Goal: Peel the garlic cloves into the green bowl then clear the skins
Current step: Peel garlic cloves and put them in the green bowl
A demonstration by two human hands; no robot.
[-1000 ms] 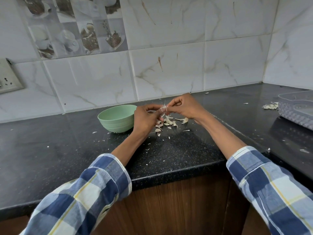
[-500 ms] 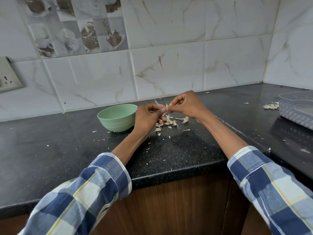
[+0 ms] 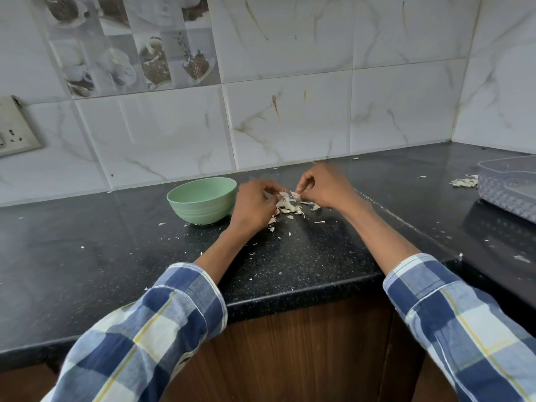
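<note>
Since half a second ago the two hands have drawn slightly apart: they met fingertip to fingertip over the skins then, and now a small gap lies between them, with the right hand (image 3: 324,185) blurred by motion. The left hand (image 3: 253,206) sits just right of the green bowl (image 3: 203,200), its fingers curled inward round a garlic clove (image 3: 282,195) that shows pale with a pinkish tinge at the fingertips. The right hand's thumb and forefinger pinch a thin flake of skin (image 3: 295,194) just beside that clove; whether the flake is attached to the clove cannot be told.

Under and between the hands, right of the bowl, lies a heap of garlic skins (image 3: 290,208), whitish and papery, curled and ragged, with loose crumbs scattered over the black speckled surface (image 3: 304,256) toward its front edge. The bowl stands upright on the surface, apart from the heap; its inside is not visible from here. Far to the right of the bowl a second small pile of skins (image 3: 464,181) lies against a grey plastic tray (image 3: 506,192).
</note>
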